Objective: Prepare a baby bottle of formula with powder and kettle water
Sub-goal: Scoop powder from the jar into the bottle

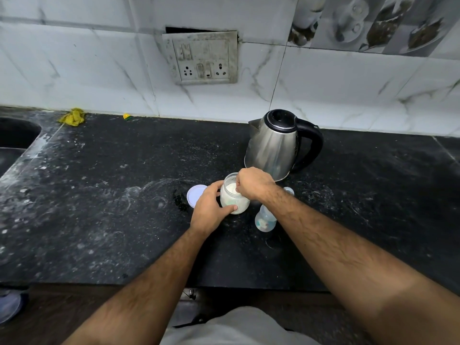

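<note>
An open clear jar of white formula powder point(232, 197) stands on the black counter point(99, 207). My left hand point(210, 210) grips the jar's side. My right hand point(254, 183) reaches into the jar's mouth with its fingers closed; what they hold is hidden. The jar's white lid point(194, 195) lies flat just left of my left hand. A clear baby bottle point(265, 219) stands right of the jar, partly under my right forearm. A steel kettle point(276, 145) with a black handle and lid stands behind them.
A sink basin point(15, 133) is cut into the counter at far left. A yellow cloth point(72, 117) and a small yellow scrap point(127, 117) lie by the tiled wall. A wall socket panel point(201, 58) sits above. The counter's front edge runs near my body.
</note>
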Tool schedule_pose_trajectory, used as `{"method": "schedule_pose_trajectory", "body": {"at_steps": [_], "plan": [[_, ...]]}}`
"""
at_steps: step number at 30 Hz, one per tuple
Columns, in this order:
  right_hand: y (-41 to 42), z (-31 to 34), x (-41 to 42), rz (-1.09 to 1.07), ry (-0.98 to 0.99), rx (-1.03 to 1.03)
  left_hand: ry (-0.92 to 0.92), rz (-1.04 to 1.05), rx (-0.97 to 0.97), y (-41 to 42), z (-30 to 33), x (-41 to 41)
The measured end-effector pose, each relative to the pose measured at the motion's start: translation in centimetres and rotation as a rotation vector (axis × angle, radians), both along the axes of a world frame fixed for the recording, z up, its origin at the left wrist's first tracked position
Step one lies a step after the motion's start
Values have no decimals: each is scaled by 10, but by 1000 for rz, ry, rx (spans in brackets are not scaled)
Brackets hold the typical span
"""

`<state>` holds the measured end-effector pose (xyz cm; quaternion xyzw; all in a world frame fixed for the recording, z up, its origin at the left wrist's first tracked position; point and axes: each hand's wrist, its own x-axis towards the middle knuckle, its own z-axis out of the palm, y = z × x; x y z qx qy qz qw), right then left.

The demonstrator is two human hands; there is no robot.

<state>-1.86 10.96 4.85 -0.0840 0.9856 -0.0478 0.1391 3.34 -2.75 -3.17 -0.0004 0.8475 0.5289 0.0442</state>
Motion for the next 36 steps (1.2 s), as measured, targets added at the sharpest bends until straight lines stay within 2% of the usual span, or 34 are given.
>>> {"method": "schedule_pose_trajectory", "body": {"at_steps": [5,11,13,16,18,22,36], "plan": [[9,1,-1,-51,30,-172,-2,0,-4,0,-2,-1],[34,9,2,-258,281,-475,-9,-2,-1,-1,0,0],[41,7,0,-304,202,-448,-7,-7,1,-2,-1,-1],[45,-5,-2,-289,-59,-357,-1,-13,-5,-3,0,-1],[42,-11,-3,-294,-155,-392,5,-17,-6,-5,2,-2],[32,-14,-4,-323,-158,-453,4,-7,-15,-14,10,-2],[5,-24,-9,-288,-104,-470,-6,89,-39,-40,9,0]]}}
